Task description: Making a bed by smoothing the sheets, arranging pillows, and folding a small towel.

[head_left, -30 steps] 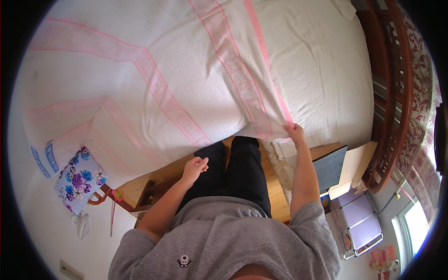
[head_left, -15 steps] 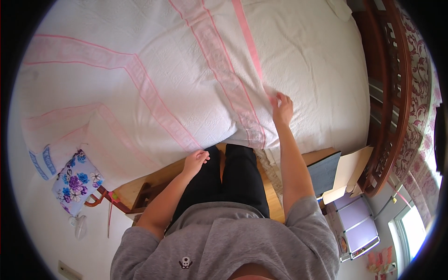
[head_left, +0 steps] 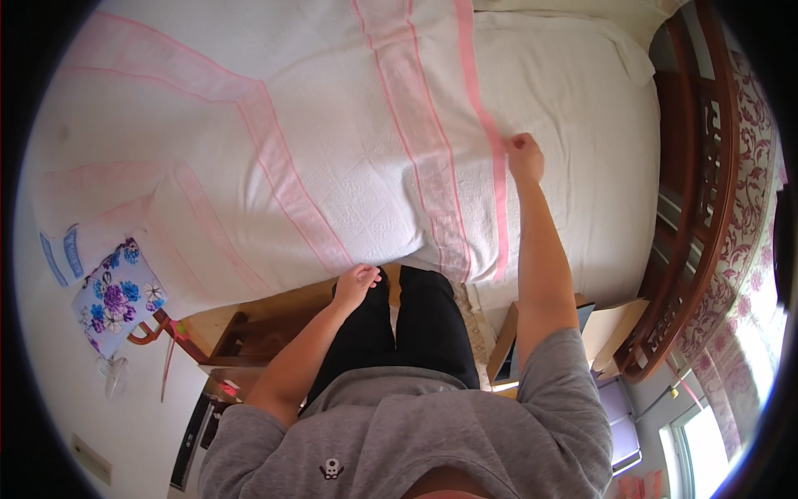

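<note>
A white blanket with pink bands (head_left: 349,166) is spread over the bed. Its pink-striped edge (head_left: 486,108) runs from the far side to the near side, right of the middle. My right hand (head_left: 527,158) pinches that edge, fingers closed and partly hidden by the hand itself. Beyond the edge, on the right, a plain white sheet (head_left: 590,175) covers the mattress. My left hand (head_left: 357,285) hovers by my thigh near the blanket's front edge, its fingers loosely curled and apart, with nothing in them.
A carved wooden headboard (head_left: 711,191) stands at the right, beside a patterned curtain (head_left: 756,241). An opened cardboard box (head_left: 619,326) stands near the bed's right front. On the left, a floral cushion cover (head_left: 116,299) hangs over a chair.
My right hand has moved away and to the right. The blanket's pink edge, earlier turned under near the hand, now lies unfolded down to the bed's front. My left hand has barely moved.
</note>
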Demonstrator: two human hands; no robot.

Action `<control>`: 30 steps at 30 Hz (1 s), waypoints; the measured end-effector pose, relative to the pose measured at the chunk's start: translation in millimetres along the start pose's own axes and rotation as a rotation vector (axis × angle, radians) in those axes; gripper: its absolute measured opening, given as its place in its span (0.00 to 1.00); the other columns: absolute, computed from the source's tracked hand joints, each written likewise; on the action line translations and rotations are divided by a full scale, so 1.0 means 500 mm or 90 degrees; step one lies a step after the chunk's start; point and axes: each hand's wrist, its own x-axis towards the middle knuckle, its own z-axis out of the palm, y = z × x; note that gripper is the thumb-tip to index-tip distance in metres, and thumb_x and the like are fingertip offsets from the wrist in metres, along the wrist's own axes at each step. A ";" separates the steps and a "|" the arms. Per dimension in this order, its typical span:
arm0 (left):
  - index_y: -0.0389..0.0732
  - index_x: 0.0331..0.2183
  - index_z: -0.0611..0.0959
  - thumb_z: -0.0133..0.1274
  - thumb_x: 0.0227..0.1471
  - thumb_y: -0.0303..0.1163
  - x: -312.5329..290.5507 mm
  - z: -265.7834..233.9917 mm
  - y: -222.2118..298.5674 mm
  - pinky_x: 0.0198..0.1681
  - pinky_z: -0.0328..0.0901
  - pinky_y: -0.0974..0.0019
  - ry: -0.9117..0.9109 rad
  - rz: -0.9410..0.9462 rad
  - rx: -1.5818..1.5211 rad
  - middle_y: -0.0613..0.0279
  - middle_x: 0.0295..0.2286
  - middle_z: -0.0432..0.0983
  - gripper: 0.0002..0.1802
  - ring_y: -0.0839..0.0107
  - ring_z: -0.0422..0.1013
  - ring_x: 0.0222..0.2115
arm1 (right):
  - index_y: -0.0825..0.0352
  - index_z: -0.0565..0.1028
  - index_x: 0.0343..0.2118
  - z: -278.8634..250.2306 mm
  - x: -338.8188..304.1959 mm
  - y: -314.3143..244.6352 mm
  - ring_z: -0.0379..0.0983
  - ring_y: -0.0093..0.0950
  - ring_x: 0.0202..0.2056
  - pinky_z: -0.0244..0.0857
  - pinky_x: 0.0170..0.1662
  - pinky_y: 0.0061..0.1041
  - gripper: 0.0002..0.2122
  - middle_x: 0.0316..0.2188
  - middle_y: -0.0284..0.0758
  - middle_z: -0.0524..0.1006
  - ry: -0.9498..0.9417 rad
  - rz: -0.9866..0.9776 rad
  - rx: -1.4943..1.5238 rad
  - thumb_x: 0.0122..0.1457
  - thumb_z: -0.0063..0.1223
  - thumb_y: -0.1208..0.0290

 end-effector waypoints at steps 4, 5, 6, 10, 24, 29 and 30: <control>0.34 0.31 0.73 0.45 0.47 0.34 0.035 0.005 0.002 0.30 0.63 0.74 0.008 0.086 -0.022 0.60 0.25 0.72 0.13 0.73 0.69 0.25 | 0.62 0.71 0.27 -0.003 -0.014 0.021 0.67 0.33 0.30 0.61 0.34 0.27 0.07 0.26 0.35 0.71 0.153 -0.138 0.050 0.44 0.49 0.69; 0.34 0.31 0.73 0.45 0.47 0.34 0.038 0.009 0.026 0.30 0.63 0.74 0.009 0.087 -0.025 0.60 0.25 0.72 0.13 0.73 0.69 0.25 | 0.61 0.71 0.30 0.004 -0.042 0.015 0.65 0.33 0.33 0.59 0.36 0.28 0.08 0.30 0.35 0.70 0.177 -0.237 -0.009 0.44 0.48 0.69; 0.35 0.33 0.72 0.46 0.45 0.33 0.042 0.016 0.051 0.31 0.63 0.72 0.051 0.169 0.127 0.59 0.28 0.71 0.13 0.70 0.69 0.28 | 0.61 0.70 0.32 0.019 -0.080 0.009 0.64 0.33 0.36 0.57 0.39 0.29 0.10 0.33 0.35 0.68 0.202 -0.336 -0.068 0.44 0.48 0.70; 0.39 0.40 0.68 0.50 0.42 0.32 0.114 0.028 0.164 0.34 0.63 0.69 0.188 0.499 0.474 0.59 0.35 0.68 0.20 0.67 0.67 0.34 | 0.58 0.67 0.41 0.051 -0.190 -0.036 0.56 0.33 0.46 0.51 0.46 0.35 0.21 0.44 0.34 0.61 0.042 -0.534 -0.167 0.38 0.52 0.73; 0.30 0.41 0.65 0.54 0.35 0.39 0.368 0.097 0.245 0.41 0.58 0.63 0.313 0.223 0.238 0.42 0.37 0.65 0.32 0.55 0.63 0.40 | 0.65 0.63 0.43 0.068 -0.021 -0.153 0.59 0.33 0.43 0.50 0.44 0.34 0.22 0.40 0.35 0.65 0.249 -0.272 -0.020 0.42 0.53 0.68; 0.38 0.40 0.65 0.51 0.40 0.34 0.365 0.085 0.270 0.30 0.58 0.72 0.136 0.156 -0.085 0.65 0.27 0.67 0.23 0.78 0.63 0.27 | 0.62 0.67 0.38 0.070 0.097 -0.192 0.62 0.32 0.38 0.52 0.40 0.33 0.18 0.34 0.32 0.71 0.114 -0.236 -0.106 0.42 0.52 0.63; 0.39 0.39 0.65 0.51 0.40 0.34 0.360 0.094 0.287 0.30 0.58 0.71 0.093 0.182 -0.189 0.66 0.27 0.67 0.22 0.78 0.63 0.27 | 0.61 0.69 0.36 0.058 0.123 -0.194 0.62 0.31 0.37 0.53 0.39 0.32 0.16 0.32 0.31 0.71 0.097 -0.229 -0.182 0.42 0.52 0.62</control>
